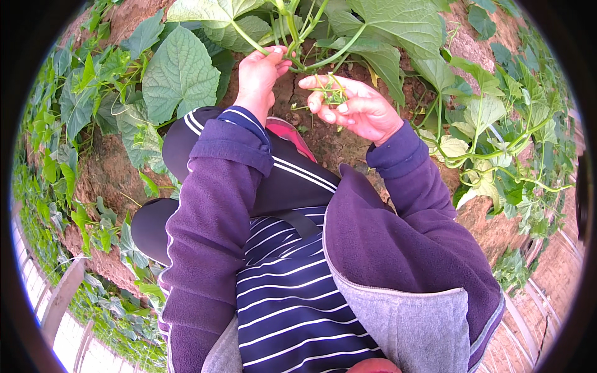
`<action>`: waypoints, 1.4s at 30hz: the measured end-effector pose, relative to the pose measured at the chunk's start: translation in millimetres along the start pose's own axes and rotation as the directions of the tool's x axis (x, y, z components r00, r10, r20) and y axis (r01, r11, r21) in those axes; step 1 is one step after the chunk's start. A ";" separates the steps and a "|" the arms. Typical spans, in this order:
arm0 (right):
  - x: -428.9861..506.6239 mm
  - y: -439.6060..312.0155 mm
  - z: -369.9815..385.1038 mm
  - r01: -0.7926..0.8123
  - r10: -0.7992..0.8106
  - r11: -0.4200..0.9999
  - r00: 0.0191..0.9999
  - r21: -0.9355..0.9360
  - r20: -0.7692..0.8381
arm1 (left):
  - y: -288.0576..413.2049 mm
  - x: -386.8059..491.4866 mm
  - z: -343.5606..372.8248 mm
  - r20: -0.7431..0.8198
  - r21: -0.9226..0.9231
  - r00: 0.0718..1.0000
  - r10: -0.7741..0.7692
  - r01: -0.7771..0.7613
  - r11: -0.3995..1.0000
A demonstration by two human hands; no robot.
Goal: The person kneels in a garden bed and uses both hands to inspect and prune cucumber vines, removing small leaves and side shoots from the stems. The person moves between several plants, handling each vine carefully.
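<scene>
A leafy green vine plant [294,32] with broad leaves rises from the soil at the top middle. My left hand [263,74] is at its lower stems, thumb and fingertips closed on a green leaf stalk [249,38]. To the right and slightly lower, my right hand [357,105] holds a small tangle of green plant bits [333,93] between its thumb and fingers, below the plant's stems. Where the left fingertips meet the stalk, part of the grip is hidden.
Broad leaves [179,74] stand left of my left hand. A long trailing vine [475,156] curves across the right side. Brown soil [333,149] lies under my hands, with a red shoe [291,137] beside my knee. Wooden stakes [63,293] stand at the lower left.
</scene>
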State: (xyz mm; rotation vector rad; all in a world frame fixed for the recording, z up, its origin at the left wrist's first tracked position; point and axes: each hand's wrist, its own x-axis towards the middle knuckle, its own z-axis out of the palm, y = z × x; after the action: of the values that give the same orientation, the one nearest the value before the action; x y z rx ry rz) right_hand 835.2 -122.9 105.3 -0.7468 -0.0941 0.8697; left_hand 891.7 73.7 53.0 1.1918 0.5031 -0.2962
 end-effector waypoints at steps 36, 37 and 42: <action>147.0 118.4 -78.4 -0.091 -0.523 0.827 0.235 -0.555 -0.819 | -8.6 -9.7 18.2 0.275 0.020 0.961 -0.042 0.038 0.999; 146.2 118.2 -82.9 -0.100 -0.530 0.819 0.249 -0.566 -0.811 | -13.0 -10.9 22.0 0.275 0.004 0.961 -0.036 0.037 0.999; 152.2 120.1 -94.0 -0.119 -0.505 0.817 0.321 -0.564 -0.801 | -13.9 -9.5 19.8 0.278 0.136 0.958 -0.069 0.032 0.990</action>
State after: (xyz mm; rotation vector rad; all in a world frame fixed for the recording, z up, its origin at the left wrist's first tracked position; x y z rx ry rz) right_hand 890.5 -15.8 -73.3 -1.6741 0.6560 -0.0100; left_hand 881.3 50.0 52.2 1.2393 0.2671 -0.5415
